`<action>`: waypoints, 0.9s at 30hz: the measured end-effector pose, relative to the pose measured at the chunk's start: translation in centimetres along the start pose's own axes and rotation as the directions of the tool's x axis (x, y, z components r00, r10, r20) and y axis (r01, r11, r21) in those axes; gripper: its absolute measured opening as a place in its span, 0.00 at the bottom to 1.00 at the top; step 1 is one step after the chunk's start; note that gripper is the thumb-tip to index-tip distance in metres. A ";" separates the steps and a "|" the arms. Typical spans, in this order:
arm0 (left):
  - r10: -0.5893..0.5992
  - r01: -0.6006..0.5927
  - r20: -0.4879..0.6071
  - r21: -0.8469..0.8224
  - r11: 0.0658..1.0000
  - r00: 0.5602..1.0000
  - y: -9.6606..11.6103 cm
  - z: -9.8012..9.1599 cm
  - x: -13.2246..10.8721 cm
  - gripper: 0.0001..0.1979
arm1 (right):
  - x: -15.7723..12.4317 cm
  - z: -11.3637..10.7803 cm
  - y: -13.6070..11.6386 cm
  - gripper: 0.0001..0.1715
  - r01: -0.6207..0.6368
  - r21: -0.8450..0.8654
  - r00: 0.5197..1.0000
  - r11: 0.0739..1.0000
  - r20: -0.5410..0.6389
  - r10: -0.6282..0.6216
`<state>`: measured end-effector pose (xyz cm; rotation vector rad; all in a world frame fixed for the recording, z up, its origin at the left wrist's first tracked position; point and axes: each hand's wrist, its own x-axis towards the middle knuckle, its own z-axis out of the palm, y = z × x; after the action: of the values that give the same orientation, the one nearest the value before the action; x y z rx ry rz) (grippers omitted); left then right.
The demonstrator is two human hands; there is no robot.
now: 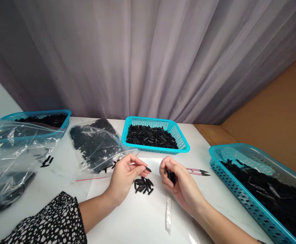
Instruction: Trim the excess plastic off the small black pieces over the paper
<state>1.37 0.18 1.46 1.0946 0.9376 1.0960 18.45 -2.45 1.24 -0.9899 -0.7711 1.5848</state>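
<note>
My left hand (pixel 127 176) pinches a small black elongated piece (pixel 148 169) between thumb and fingertips. Curled beside it, my right hand (pixel 174 176) holds several dark pieces (pixel 170 176) against the palm; the fingers partly hide them. A loose pile of small black pieces (pixel 144 185) lies on the white sheet (pixel 122 217) just below and between the hands. Below my right hand, a narrow clear plastic sleeve (pixel 168 215) rests on the sheet. Pink-handled thread snips (pixel 198 171) lie partly behind my right hand, their dark blades pointing right.
A blue basket (pixel 181 149) of black pieces stands at the back centre, a larger one (pixel 239 198) at right, another (pixel 68 117) at back left. Clear zip bags of black pieces (pixel 97 142) and a mostly transparent bag (pixel 18 149) cover the left side. A grey curtain (pixel 137 57) hangs behind.
</note>
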 end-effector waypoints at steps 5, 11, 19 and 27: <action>-0.001 0.001 -0.003 -0.002 1.000 1.000 0.2 0.2 -0.2 0.10 | -0.3 0.4 0.5 0.26 -0.068 -0.105 0.996 0.992 0.050 0.074; 0.097 -0.097 0.001 0.081 0.992 0.995 0.0 0.2 -0.5 0.08 | -0.5 0.8 0.6 0.27 -0.034 -0.285 0.998 0.958 0.041 0.047; 0.189 -0.326 0.284 0.586 0.742 0.940 -0.8 -0.8 -0.3 0.05 | 0.0 -0.3 1.0 0.23 0.077 -0.354 0.990 0.932 -0.083 -0.113; 0.150 -0.570 0.554 0.755 0.324 0.819 -1.7 -1.1 -0.6 0.03 | -0.3 -0.4 0.6 0.16 0.192 -0.500 0.950 0.844 -0.122 -0.288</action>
<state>0.56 -0.37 -0.40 2.4875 0.9664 0.5726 18.61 -2.83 0.63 -1.3249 -1.1395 1.0725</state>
